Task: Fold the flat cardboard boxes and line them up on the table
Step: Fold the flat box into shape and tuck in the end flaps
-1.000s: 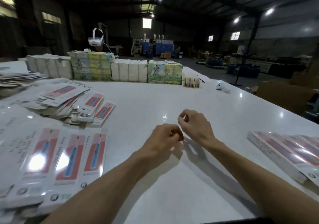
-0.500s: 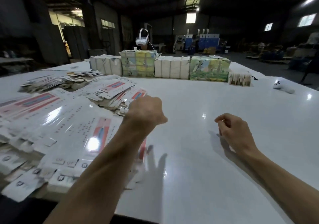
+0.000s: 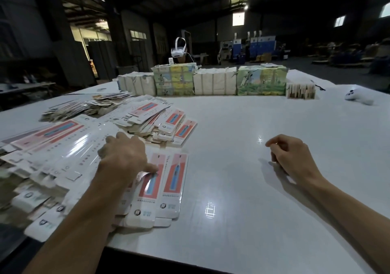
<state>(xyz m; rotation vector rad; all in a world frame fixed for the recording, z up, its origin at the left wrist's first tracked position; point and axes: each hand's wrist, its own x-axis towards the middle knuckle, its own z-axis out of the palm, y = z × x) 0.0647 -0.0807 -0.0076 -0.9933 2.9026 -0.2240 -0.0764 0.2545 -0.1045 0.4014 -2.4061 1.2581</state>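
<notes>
In the lower left of the frame, the left hand (image 3: pixel 124 157) had dropped from a raised fist onto the flat boxes (image 3: pixel 175 178), fingers spread and thumb pressing the top one. At centre right, the right hand (image 3: pixel 293 157) hung loosely curled and empty over the table (image 3: pixel 232 200). A pick-up appeared to be starting, with nothing yet folded.

White headset (image 3: pixel 178 51) perched behind the wrapped bundles (image 3: pixel 214 81) at the far edge, white controller (image 3: pixel 358 98) lying off right, blue machines (image 3: pixel 261 43) way back in the hall.
</notes>
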